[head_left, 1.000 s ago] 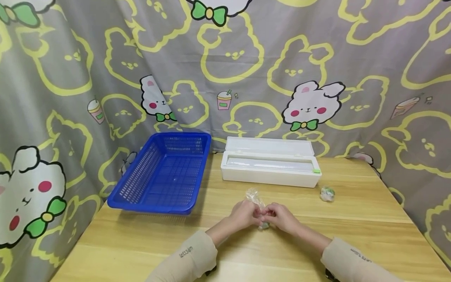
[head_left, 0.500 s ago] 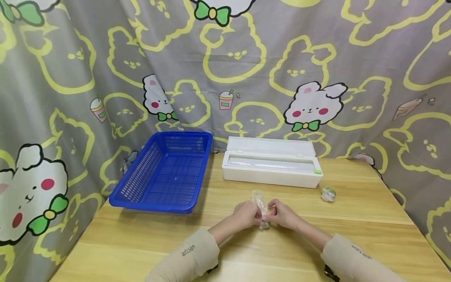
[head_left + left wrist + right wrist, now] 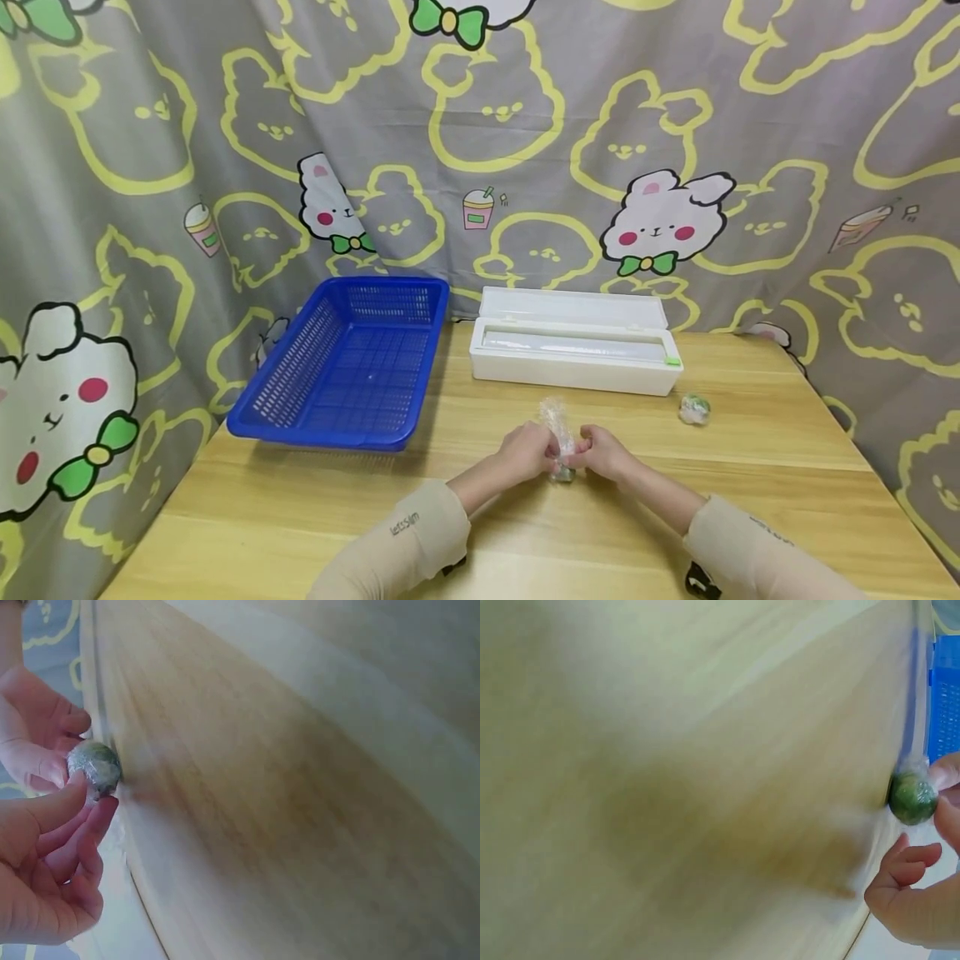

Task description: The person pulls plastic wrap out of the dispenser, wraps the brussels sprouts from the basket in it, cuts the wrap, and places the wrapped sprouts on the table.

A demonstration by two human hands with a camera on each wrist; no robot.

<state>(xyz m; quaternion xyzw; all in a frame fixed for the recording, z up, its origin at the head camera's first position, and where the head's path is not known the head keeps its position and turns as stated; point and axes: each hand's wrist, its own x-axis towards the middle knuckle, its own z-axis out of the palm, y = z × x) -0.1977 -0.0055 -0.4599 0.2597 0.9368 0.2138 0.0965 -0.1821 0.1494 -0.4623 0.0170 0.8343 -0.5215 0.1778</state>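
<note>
A small round green fruit, lime-like and wrapped in clear plastic film (image 3: 913, 798), is between my two hands just above the table. Crumpled loose film (image 3: 553, 414) stands up from it in the head view. My left hand (image 3: 527, 450) pinches the wrapped fruit (image 3: 96, 766) between thumb and fingertips. From the other side, my right hand (image 3: 606, 454) pinches at the film with thumb and forefinger, its other fingers curled. In the head view the fingers partly cover the fruit.
A white box (image 3: 573, 377) with raised lid holds a film roll (image 3: 570, 345) behind the hands. Right of it lies another film-wrapped green-and-white ball (image 3: 694, 409). At left stands a blue plastic basket (image 3: 352, 437). A patterned curtain (image 3: 525, 125) hangs behind the wooden table (image 3: 765, 467).
My right hand has shifted slightly, its fingers opening a little and re-gripping at the film. The loose film end has moved slightly right and more of it shows between the hands.
</note>
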